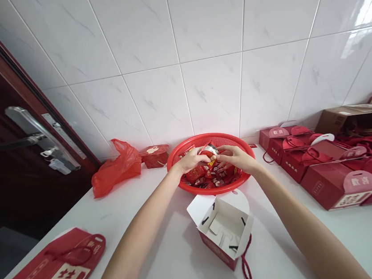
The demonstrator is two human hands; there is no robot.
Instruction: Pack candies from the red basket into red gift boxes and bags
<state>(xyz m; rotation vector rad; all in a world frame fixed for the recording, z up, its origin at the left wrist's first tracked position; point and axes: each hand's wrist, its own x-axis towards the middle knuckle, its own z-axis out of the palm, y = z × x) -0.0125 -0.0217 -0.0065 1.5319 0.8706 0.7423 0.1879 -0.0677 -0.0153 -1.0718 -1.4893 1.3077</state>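
Over a red plastic basket [216,190] filled with small red wrapped snacks, my two hands meet at a red snack packet [210,149] with a white and black part. My left hand [192,160] pinches it from the left. My right hand [234,157] has its thumb and fingertips closed on its right side, the other fingers curled above the wrapped snacks. Just in front of the basket stands an open red gift box [218,248], white inside, its flaps up and a dark red cord handle hanging at its right. No snacks show inside it.
Closed red gift boxes [325,182] and a cardboard carton [341,117] crowd the right. At left lie a flat red box [50,276] and a red plastic bag [116,172]. A small red box [155,156] stands by the tiled wall [214,91]; a door [8,146] is far left.
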